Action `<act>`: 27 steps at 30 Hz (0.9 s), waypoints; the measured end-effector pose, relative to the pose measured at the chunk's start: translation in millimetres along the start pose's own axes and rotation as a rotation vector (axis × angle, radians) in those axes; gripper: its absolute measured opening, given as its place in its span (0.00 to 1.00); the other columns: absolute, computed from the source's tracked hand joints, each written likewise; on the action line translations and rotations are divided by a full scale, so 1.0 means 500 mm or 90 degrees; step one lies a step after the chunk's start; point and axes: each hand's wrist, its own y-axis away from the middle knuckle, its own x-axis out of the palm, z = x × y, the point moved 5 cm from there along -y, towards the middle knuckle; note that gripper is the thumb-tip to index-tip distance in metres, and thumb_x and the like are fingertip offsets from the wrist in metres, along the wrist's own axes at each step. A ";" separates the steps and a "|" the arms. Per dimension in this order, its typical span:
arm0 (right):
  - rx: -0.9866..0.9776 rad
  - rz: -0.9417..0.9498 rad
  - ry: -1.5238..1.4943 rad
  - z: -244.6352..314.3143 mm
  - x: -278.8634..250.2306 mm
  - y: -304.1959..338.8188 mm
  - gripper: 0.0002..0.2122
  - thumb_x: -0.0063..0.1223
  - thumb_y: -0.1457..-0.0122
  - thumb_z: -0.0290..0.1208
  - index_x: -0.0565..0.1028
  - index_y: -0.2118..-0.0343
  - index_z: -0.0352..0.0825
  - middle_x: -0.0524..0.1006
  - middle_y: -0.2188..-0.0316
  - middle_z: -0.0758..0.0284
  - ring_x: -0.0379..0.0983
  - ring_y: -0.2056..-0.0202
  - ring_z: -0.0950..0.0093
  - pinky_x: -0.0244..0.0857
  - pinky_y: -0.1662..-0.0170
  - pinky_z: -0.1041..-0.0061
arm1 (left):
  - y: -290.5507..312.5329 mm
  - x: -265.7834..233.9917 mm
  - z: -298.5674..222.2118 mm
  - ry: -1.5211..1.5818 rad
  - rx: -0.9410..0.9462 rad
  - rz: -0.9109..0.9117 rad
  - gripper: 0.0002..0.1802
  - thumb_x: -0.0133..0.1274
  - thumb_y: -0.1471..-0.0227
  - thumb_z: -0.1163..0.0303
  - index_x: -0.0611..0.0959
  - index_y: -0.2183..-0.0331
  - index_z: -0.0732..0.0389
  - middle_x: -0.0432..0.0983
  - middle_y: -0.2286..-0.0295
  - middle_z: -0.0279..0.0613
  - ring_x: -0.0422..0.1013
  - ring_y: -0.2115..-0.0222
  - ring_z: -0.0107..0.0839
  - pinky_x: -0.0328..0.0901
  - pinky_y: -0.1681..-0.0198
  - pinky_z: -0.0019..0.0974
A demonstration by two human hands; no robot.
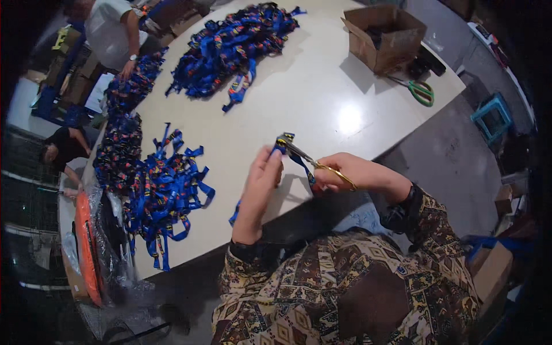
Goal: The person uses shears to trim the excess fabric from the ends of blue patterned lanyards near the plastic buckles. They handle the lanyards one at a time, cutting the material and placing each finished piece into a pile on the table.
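My left hand (263,181) pinches a blue printed strap (279,146) near its end, above the front part of the table. In my right hand (345,171) is a pair of scissors (330,168) with gold-coloured handles. Their metal blades reach to the strap just beyond my left fingertips; whether they are fully closed on it is hard to tell. One length of the strap hangs down between my hands, and another piece of blue strap shows beside my left wrist. Left of my left hand lies a loose pile of similar blue straps (167,195).
A larger pile of blue straps (230,49) lies at the table's (305,80) far side, with darker heaps (118,144) along its left edge. An open cardboard box (382,43) and green-handled scissors (421,92) sit far right. Two people are at the left. A blue stool (491,118) stands right.
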 end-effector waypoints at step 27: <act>-0.056 0.235 -0.199 -0.053 0.028 -0.034 0.24 0.29 0.41 0.54 0.68 0.69 0.35 0.68 0.78 0.73 0.64 0.76 0.82 0.59 0.73 0.83 | -0.011 -0.016 -0.015 -0.038 0.064 -0.052 0.11 0.40 0.44 0.63 0.72 0.73 0.58 0.54 0.87 0.21 0.48 0.87 0.11 0.42 0.84 0.20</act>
